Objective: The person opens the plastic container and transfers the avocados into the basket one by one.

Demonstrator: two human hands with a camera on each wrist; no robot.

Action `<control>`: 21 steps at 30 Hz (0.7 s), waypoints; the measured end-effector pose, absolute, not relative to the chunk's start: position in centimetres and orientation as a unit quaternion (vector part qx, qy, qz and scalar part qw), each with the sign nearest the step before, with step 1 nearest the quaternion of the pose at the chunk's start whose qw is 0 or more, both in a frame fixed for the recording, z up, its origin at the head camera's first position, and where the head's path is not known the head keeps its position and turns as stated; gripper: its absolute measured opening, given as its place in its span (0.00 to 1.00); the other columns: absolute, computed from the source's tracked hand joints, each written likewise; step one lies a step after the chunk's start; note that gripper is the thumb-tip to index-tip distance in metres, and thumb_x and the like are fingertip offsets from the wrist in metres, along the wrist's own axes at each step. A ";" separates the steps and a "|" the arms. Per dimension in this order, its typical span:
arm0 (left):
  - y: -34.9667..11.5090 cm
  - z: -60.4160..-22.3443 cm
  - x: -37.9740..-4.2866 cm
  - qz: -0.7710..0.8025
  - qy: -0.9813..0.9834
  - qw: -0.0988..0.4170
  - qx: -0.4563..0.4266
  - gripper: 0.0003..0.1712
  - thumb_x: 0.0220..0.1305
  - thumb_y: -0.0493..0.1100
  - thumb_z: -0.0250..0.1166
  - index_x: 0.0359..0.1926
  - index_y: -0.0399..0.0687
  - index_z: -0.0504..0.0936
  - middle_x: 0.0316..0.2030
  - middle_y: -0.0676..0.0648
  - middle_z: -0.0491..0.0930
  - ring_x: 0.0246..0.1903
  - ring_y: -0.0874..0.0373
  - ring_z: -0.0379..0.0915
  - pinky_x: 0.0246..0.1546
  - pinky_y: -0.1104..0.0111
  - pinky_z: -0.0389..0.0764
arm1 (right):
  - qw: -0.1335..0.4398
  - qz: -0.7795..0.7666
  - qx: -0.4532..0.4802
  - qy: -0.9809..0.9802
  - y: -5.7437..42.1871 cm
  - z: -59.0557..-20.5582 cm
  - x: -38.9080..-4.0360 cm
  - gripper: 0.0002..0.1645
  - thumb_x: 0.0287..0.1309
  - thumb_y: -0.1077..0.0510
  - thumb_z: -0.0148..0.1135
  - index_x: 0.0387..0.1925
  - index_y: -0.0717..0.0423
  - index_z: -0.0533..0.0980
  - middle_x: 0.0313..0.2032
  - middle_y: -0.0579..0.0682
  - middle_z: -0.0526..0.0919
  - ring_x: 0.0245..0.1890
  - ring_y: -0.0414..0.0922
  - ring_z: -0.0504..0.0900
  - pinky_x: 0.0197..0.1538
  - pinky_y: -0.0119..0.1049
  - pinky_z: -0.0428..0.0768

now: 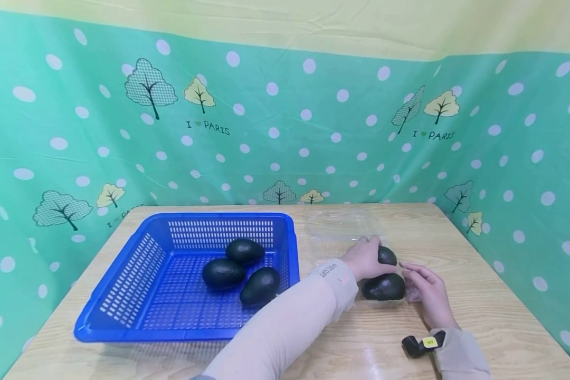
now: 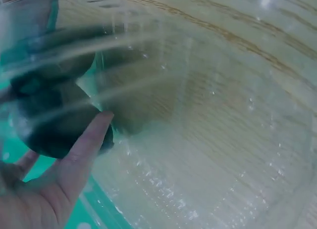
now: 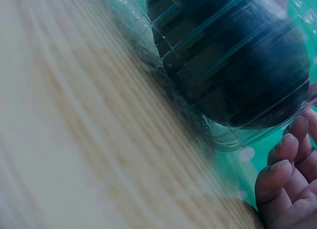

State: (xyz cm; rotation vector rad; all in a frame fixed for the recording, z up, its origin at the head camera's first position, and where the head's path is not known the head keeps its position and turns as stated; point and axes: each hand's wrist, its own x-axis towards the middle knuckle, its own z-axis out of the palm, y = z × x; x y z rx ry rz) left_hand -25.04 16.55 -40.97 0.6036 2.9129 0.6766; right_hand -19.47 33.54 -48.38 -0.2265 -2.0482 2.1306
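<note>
My left hand (image 1: 367,259) reaches across to the right side of the table and holds a dark avocado (image 1: 387,256) from its left side. In the left wrist view its fingertip (image 2: 103,118) presses against the dark skin. Just nearer lies another avocado (image 1: 383,286). Both sit at a clear plastic container (image 3: 223,137), whose ribbed wall shows in the right wrist view. On the container's right, my right hand (image 1: 429,295) pinches its edge, with its fingers (image 3: 285,150) curled there. Reflections in the plastic partly hide the contact points.
A blue slotted basket (image 1: 185,335) stands on the left with three avocados (image 1: 223,273) inside. The container's clear lid part (image 1: 337,224) lies toward the table's back edge. Polka-dot curtains (image 1: 304,113) surround the wooden table (image 1: 499,327).
</note>
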 end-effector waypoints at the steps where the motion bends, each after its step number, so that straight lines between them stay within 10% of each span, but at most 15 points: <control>1: 16.5 -41.0 -25.0 0.218 0.955 0.043 0.199 0.36 0.55 0.69 0.67 0.59 0.59 0.71 0.51 0.52 0.76 0.49 0.61 0.76 0.49 0.72 0.77 | 0.087 0.716 -0.077 -0.689 33.5 -48.4 -19.5 0.11 0.67 0.57 0.60 0.38 0.36 0.85 0.23 0.38 0.77 0.21 0.34 0.72 0.23 0.26 0.73; 21: 17.0 -41.7 -25.1 0.188 0.959 0.014 0.210 0.41 0.55 0.71 0.66 0.64 0.57 0.72 0.52 0.51 0.76 0.48 0.61 0.76 0.45 0.74 0.78 | 0.078 0.733 -0.070 -0.672 33.6 -48.5 -19.5 0.14 0.66 0.60 0.59 0.37 0.36 0.85 0.23 0.37 0.79 0.19 0.33 0.71 0.22 0.25 0.71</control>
